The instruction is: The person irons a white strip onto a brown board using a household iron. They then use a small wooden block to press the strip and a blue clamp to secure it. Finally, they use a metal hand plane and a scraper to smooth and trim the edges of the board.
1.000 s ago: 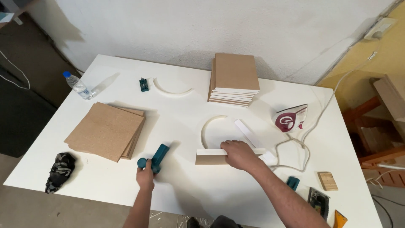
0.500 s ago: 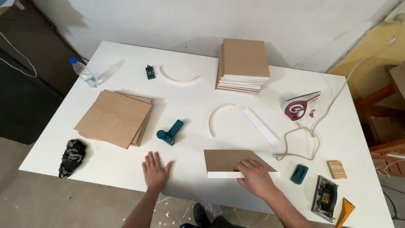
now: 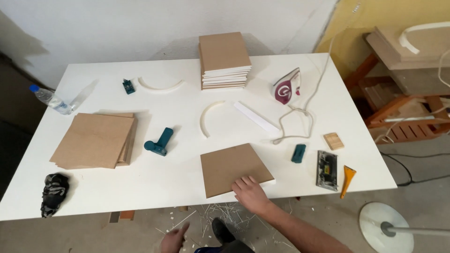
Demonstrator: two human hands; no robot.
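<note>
Left hand (image 3: 174, 240) now off the table (image 3: 140, 187), dropped below its edge, empty and loosely open; right hand (image 3: 251, 193) pressed flat, unclenched, on brown board (image 3: 232, 166).

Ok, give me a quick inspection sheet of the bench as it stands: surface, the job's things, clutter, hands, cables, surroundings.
Surface: white table, offcut slivers on the floor under its front edge.
Job's things: single brown board lying flat near the front edge, under the right hand's fingers.
Clutter: stack of white-edged boards; second board stack; teal hand tool; two curved white strips; straight white strip; clothes iron; water bottle; black glove; orange scraper.
Hands: right hand flat on the board's near corner; left hand below the table edge, holding nothing.
Cables: iron's cord looped on the table.
Surroundings: white wall, wooden rack at right, lamp base on the floor.
</note>
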